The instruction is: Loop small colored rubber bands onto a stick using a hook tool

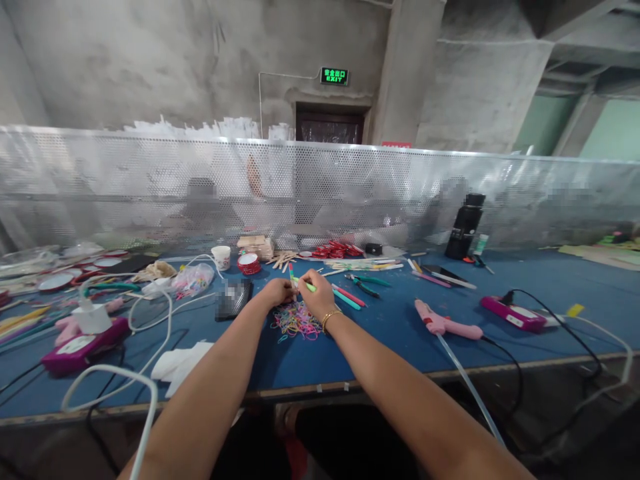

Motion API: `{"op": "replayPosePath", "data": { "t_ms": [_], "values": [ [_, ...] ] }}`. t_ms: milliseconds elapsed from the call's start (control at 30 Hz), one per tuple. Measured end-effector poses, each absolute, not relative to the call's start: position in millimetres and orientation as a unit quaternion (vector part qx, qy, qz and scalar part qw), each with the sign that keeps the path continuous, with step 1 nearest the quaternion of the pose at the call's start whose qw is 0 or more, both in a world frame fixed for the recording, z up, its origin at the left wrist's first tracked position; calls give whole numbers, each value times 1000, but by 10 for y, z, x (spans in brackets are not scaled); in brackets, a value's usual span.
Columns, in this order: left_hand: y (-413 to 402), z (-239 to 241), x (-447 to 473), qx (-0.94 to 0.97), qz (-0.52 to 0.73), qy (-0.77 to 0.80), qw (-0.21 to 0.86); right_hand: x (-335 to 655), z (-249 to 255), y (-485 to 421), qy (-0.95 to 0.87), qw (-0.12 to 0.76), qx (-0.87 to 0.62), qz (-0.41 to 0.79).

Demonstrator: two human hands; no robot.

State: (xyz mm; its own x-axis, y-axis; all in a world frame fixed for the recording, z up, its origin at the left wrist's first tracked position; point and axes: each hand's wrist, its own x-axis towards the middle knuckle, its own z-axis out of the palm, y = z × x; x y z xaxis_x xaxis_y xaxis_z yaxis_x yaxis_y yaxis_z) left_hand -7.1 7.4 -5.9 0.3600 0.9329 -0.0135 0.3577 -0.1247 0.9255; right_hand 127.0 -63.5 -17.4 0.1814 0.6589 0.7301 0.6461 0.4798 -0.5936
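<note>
My left hand [281,292] is closed around the lower end of a thin upright stick [291,270], coloured red and green near its top. A light-green marker pen [311,287] is gripped in my right hand [319,298], its tip close to the stick and my left fingers. Below both hands lies a loose pile of small multicoloured plastic pins or clips [299,323]. Just right of my right hand are a teal marker [347,299] and a red marker [354,295]. The fingertips partly hide the stick's lower end.
Pliers [364,285], wooden sticks [284,260], a paper cup [221,258] and a phone [234,300] lie around the hands. To the right are a pink glue gun [445,321], a purple power strip [513,315] and a black bottle [464,227]. White cables [167,320] loop at left.
</note>
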Motion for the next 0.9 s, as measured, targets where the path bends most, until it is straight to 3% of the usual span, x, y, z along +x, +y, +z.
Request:
{"op": "replayPosePath", "data": {
  "t_ms": [900],
  "values": [
    [15, -34, -64, 672, 319, 480, 464, 1281, -190, -617, -633, 583, -509, -3]
  ]
}}
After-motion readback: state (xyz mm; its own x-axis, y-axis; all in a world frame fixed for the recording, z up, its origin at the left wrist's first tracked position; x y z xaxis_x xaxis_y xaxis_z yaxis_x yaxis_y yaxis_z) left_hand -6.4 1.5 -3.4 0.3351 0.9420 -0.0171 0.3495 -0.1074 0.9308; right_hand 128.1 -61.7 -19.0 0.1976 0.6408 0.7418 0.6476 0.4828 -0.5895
